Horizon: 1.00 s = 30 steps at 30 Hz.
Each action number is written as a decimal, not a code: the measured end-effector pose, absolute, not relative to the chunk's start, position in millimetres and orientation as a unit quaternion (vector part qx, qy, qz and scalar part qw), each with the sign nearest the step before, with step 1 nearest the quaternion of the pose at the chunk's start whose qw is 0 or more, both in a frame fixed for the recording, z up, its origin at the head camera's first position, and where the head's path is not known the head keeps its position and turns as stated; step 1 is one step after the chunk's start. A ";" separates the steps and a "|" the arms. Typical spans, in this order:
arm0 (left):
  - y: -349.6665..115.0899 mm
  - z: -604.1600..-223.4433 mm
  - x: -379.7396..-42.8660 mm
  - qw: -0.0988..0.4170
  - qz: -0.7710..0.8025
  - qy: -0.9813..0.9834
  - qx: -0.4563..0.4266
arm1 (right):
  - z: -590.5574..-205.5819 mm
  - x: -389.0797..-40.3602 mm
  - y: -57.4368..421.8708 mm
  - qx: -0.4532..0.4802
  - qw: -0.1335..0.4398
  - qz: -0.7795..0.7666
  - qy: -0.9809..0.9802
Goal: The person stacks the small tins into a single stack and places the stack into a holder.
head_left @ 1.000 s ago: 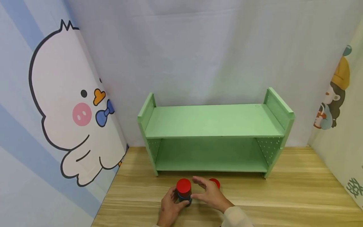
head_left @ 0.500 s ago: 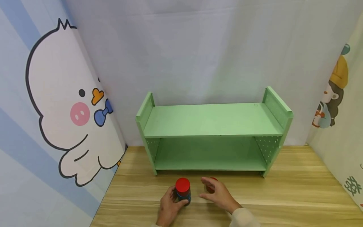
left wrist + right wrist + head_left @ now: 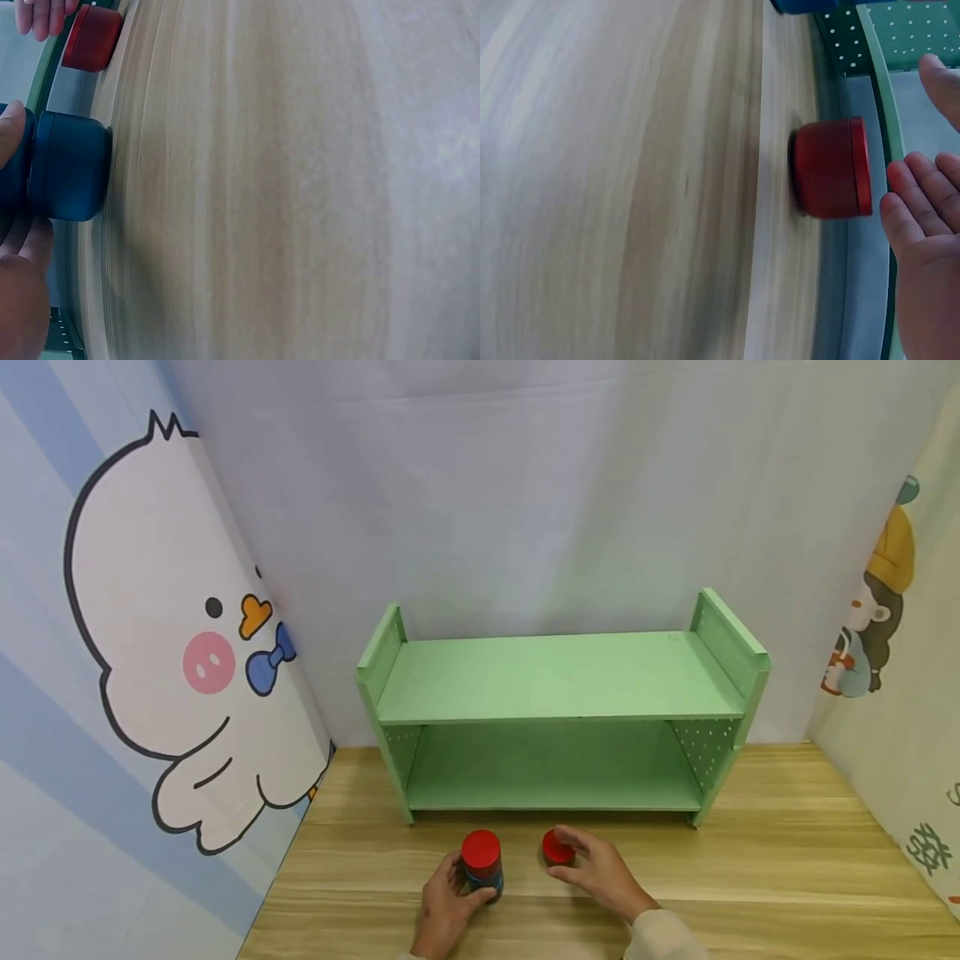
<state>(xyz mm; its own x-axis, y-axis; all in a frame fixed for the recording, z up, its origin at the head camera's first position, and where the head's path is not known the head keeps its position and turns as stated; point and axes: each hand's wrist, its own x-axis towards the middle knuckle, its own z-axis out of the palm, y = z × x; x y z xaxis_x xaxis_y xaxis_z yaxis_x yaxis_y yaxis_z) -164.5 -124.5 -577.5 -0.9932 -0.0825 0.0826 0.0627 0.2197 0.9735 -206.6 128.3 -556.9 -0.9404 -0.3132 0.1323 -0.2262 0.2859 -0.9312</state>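
Observation:
On the table, a stack of small round canisters has a red canister on top and dark blue below. In the left wrist view, two blue canisters show, with the lower blue canister standing on the wood. My left hand holds the stack, thumb on the near side and fingers around the left. To the right, a separate red canister stands upright on the table. My right hand is beside it, thumb and fingers spread apart. In the right wrist view, a gap shows between this red canister and the fingertips.
Behind the hands stands a green two-level shelf with perforated side panels. The wooden table extends to both sides. A grey cloth hangs at the back, and printed cartoon panels flank the left and right.
My right hand has moved right, away from the stack, past the separate red canister to its right side, uncovering it. My left hand has stayed at the stack.

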 end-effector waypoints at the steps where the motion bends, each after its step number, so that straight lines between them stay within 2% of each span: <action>1: -124.8 -577.6 -164.5 0.058 -0.625 -0.778 0.007 | -557.4 -207.1 129.2 -0.164 0.036 -0.570 0.804; 15: -126.6 -579.1 -165.9 0.064 -0.634 -0.771 0.002 | -566.5 -213.6 136.8 -0.142 -0.016 -0.526 0.838; 30: -125.6 -578.2 -164.2 0.054 -0.625 -0.779 0.008 | -579.2 -219.7 135.2 -0.124 -0.020 -0.526 0.841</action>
